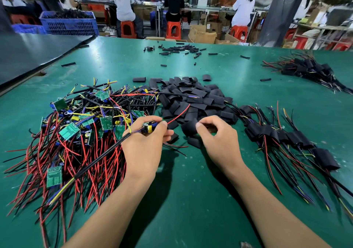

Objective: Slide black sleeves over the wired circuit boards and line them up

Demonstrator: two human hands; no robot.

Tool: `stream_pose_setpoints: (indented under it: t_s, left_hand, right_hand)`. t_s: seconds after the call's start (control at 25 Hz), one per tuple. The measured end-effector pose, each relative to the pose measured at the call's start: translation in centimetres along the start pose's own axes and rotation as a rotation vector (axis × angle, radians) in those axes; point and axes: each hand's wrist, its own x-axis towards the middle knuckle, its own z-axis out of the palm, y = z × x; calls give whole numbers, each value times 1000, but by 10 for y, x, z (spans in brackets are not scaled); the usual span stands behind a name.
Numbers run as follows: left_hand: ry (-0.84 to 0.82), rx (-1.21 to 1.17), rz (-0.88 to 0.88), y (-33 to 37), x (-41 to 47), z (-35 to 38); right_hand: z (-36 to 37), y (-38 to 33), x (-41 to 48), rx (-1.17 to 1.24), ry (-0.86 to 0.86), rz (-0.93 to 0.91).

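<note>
- two hands work at the near edge of the pile of black sleeves (191,98), which lies on the green bench (191,200) and serves as landmark for everything below.
- the left hand (145,142), at the pile's near left corner, is curled round one wired circuit board (149,127). its red wire (179,114) pokes out over the pile, and a black cable (99,161) trails away from the pile toward the person.
- the right hand (215,138), at the pile's near edge, pinches one sleeve (189,128) between thumb and curled fingers. the board and this sleeve are near each other but apart.
- left of the pile sprawls the tangled heap of bare boards (76,129); right of it lies the row of sleeved boards (286,135).
- the sleeve looks light, soft and pressed flat, so it probably needs a squeeze on its folded edges to open the mouth. the best hold is near one end, leaving the other end free.
- the board looks light and stiff, and its raised parts and solder joints could snag or crack. it seems safest to hold it by the edges at the cable end and feed the loose wires through first.
</note>
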Motion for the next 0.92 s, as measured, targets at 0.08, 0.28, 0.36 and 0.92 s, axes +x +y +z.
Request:
stream_pose_setpoints:
  t_s: [0.08,0.28,0.36,0.92]
  left_hand:
    - [12,-44,-10,2,0,0]
    - [-26,-66,-22,3,-4,2]
    - [-36,-15,2,1,-7,4]
    - [5,127,134,5,-2,-3]
  right_hand:
    - [-2,-3,4,178,52,130]
    - [-4,-13,9,710,-23,468]
    - [-4,-16,10,860,-47,550]
    - [-14,-7,19,1001,-13,537]
